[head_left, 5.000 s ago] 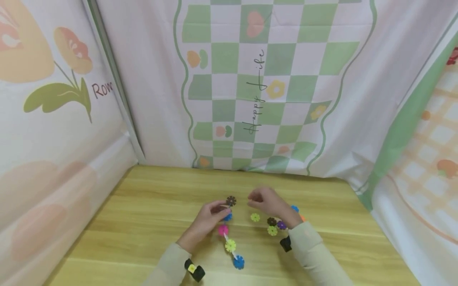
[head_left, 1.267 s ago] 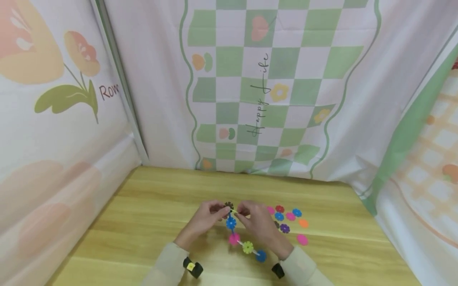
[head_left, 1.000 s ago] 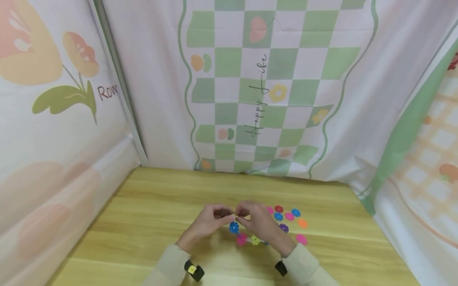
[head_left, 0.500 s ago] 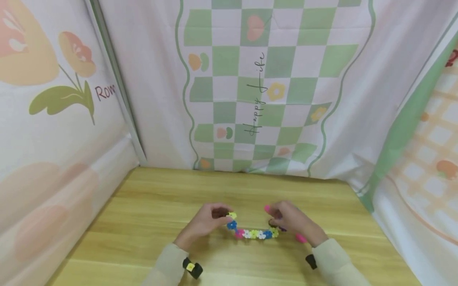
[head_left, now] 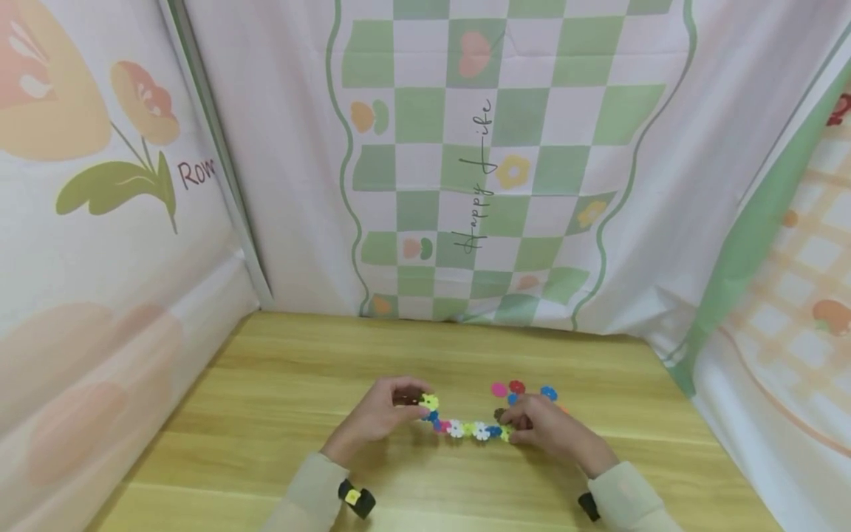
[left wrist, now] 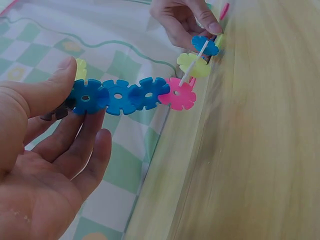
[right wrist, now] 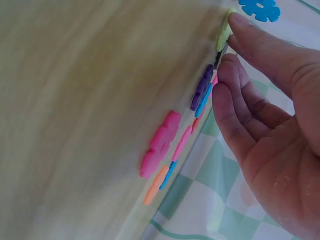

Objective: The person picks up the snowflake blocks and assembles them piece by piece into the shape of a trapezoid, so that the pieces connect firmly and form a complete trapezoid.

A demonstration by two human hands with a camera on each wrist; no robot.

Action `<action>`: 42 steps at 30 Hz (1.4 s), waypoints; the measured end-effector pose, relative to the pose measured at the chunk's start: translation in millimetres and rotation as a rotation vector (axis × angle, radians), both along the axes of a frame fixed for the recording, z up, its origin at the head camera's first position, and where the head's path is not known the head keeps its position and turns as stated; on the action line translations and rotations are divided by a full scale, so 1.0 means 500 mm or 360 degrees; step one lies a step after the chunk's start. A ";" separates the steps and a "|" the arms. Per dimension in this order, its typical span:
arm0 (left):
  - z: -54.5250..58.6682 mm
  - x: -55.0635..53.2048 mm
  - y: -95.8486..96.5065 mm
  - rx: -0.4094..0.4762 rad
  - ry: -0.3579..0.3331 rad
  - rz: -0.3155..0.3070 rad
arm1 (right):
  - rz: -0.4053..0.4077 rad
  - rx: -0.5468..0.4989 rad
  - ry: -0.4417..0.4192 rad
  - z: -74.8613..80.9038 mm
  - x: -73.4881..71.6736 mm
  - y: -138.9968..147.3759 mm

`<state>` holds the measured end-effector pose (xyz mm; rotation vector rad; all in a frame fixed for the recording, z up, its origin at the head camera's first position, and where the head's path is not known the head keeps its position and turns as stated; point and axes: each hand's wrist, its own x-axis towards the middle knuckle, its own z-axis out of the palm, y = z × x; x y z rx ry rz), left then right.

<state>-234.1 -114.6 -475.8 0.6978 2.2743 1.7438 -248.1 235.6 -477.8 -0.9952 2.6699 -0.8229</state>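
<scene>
My left hand [head_left: 372,414] pinches one end of a chain of flower-shaped snowflake discs [left wrist: 119,105] between thumb and fingers. A yellow-green disc [head_left: 431,401] and a dark brown disc [left wrist: 60,113] are at the held end. Blue, pink, white and yellow-green discs follow, and the chain stretches right, its far blue disc [left wrist: 210,48] close to my right hand [head_left: 555,428]. With thumb and index finger, my right hand pinches a loose yellow-green disc [right wrist: 225,32] at the table surface. A dark brown disc [head_left: 500,414] lies beside it, partly covered by the fingers.
Loose discs lie around and behind my right hand: pink [head_left: 499,389], red [head_left: 516,387], blue [head_left: 548,393], purple [right wrist: 201,89] and orange [right wrist: 156,185]. Patterned curtains [head_left: 292,185] border the wooden table [head_left: 266,414] at the back and sides.
A yellow-green disc was brought to the chain's left-held end and now sits there. My right hand has since left it, moved right and lowered to another yellow-green disc. The chain has swung rightward.
</scene>
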 end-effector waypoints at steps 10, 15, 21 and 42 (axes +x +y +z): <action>-0.001 0.002 0.003 -0.0013 0.0038 0.0004 | -0.0110 -0.0051 -0.0020 -0.013 0.005 0.003; 0.000 0.002 0.002 -0.0020 0.0040 0.0010 | -0.0148 -0.0012 -0.0108 -0.008 0.008 0.006; -0.001 0.000 0.003 -0.0020 0.0060 0.0010 | -0.0136 -0.0052 -0.0090 0.014 0.003 0.008; -0.005 -0.004 -0.001 0.0030 0.0042 0.0031 | -0.0215 -0.0413 0.0179 0.081 -0.002 -0.126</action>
